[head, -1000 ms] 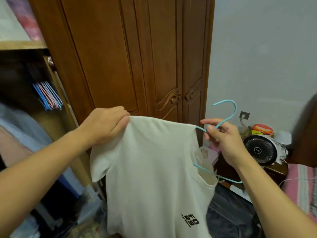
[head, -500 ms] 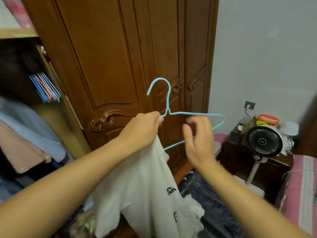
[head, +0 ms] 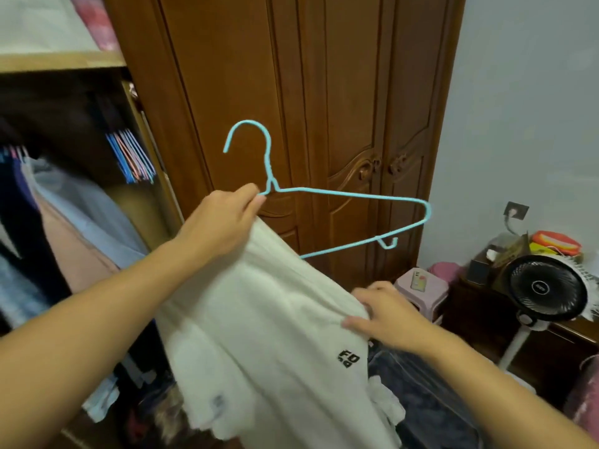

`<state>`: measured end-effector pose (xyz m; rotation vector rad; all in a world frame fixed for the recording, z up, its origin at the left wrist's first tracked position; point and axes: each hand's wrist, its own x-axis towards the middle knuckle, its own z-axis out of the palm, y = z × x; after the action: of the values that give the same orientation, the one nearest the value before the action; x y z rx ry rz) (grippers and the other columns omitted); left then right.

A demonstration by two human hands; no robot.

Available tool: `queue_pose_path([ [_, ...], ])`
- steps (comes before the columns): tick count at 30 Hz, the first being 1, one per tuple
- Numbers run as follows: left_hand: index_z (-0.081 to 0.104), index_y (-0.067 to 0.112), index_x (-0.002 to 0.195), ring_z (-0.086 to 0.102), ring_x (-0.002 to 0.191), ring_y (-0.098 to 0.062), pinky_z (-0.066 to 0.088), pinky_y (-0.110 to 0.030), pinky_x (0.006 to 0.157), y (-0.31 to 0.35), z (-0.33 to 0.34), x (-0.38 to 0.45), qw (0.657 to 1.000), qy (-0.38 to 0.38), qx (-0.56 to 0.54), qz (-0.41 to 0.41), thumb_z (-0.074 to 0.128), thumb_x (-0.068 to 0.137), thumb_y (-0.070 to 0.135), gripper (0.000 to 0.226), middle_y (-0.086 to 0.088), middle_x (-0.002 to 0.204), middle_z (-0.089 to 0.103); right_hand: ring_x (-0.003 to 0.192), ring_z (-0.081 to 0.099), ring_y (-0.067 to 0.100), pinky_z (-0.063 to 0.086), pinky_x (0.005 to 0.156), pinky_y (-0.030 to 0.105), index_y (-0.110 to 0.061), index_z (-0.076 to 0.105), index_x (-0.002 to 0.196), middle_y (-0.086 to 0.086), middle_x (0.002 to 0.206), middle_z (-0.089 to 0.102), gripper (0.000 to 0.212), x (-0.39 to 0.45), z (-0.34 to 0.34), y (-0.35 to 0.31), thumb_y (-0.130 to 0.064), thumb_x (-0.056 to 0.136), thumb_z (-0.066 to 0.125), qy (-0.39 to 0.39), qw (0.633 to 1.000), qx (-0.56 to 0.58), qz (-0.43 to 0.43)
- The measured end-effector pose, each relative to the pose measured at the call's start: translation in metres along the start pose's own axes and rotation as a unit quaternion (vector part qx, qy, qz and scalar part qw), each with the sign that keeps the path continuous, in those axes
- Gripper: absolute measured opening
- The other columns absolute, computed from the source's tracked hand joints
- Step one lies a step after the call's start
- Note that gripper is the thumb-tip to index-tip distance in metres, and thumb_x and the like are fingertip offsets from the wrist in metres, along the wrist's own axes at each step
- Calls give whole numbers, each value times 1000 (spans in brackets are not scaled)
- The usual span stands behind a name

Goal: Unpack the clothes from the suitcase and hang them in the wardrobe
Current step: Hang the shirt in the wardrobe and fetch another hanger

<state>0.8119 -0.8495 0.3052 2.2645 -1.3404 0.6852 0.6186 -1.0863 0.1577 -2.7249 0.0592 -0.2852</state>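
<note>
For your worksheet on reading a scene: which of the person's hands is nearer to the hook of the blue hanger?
Left. The left hand pinches the blue hanger just below its hook; the right hand is lower, holding the white T-shirt.

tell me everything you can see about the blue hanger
The blue hanger is thin, light blue, and looks like coated wire, with a curved hook on top, a twisted neck and a small notch hook near its right corner. It is held upright in front of the brown wardrobe door. The left hand pinches it by the neck. Its left side lies inside the white t-shirt; its right side is bare.
</note>
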Motion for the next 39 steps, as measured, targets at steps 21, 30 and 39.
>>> queue_pose_path([
  [21, 44, 22, 94, 58, 52, -28, 36, -33, 38, -44, 36, -40, 948, -64, 216, 224, 40, 97, 33, 12, -3, 72, 53, 79, 53, 12, 50, 70, 32, -29, 49, 103, -6, 87, 55, 16, 8, -97, -36, -24, 88, 52, 178, 966, -109, -151],
  [30, 57, 26, 95, 63, 78, -20, 54, -43, 63, -6, 6, -9, 997, 47, 47, 33, 33, 105, 49, 35, 7, 85, 65, 77, 57, 25, 50, 75, 44, -28, 40, 98, -6, 78, 54, 45, 39, -112, -39, -62, 97, 10, 75, 976, -203, 20],
  [39, 62, 29, 111, 64, 88, -12, 55, -39, 70, 20, -28, 9, 997, 39, 16, 63, 37, 103, 47, 31, 11, 98, 67, 74, 61, 41, 46, 62, 45, -25, 31, 90, 12, 82, 66, 41, 78, -131, -68, -62, 97, 14, 222, 958, -159, -82],
])
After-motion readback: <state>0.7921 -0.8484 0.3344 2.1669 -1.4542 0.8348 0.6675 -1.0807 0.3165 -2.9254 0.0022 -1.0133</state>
